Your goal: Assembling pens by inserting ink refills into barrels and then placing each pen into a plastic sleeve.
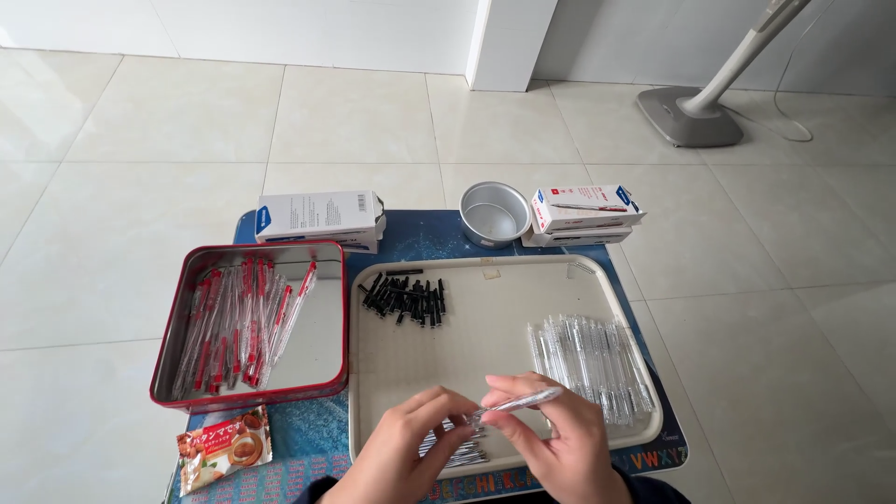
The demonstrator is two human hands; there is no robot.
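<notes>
Head view: on pale floor tiles [140, 233], a blue mat [420, 238] carries a beige plastic tray [504, 355], over which both left hand [406, 453] and right hand [555, 439] pinch a clear plastic pen barrel [518, 403].

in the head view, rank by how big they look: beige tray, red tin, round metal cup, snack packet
1. beige tray, largest
2. red tin
3. and 4. snack packet and round metal cup look about alike; the packet lies nearer the camera, so I won't rank them.

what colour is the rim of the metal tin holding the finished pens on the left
Red. The tin has a red rim around a shiny silver inside, seen in the head view.
</notes>
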